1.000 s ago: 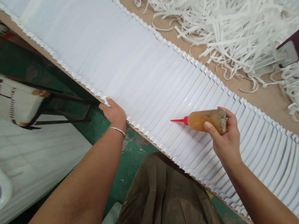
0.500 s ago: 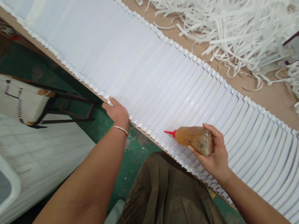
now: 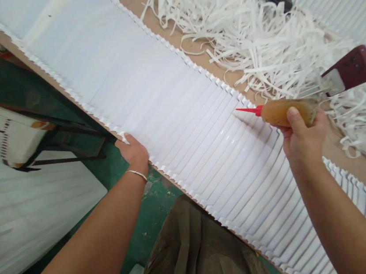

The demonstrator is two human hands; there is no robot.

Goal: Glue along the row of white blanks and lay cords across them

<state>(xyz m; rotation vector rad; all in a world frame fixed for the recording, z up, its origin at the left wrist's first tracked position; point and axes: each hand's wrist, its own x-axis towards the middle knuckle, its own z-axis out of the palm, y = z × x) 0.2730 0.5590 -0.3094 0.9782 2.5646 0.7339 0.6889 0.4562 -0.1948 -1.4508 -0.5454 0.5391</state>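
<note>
Fingers of the right hand (image 3: pixel 303 140) wrap a glue bottle (image 3: pixel 286 112), its red nozzle tipped toward the far edge of the fanned white sheets (image 3: pixel 166 108) on the tabletop (image 3: pixel 349 165). The left hand (image 3: pixel 134 151), fingers pressed together, pins their near edge. Gluing appears under way; the next bead likely calls for a steady nozzle along one exposed strip.

left hand (image 3: pixel 135 154): flat, arm outstretched | right hand (image 3: pixel 303 140): fingers curled, clenched
</note>
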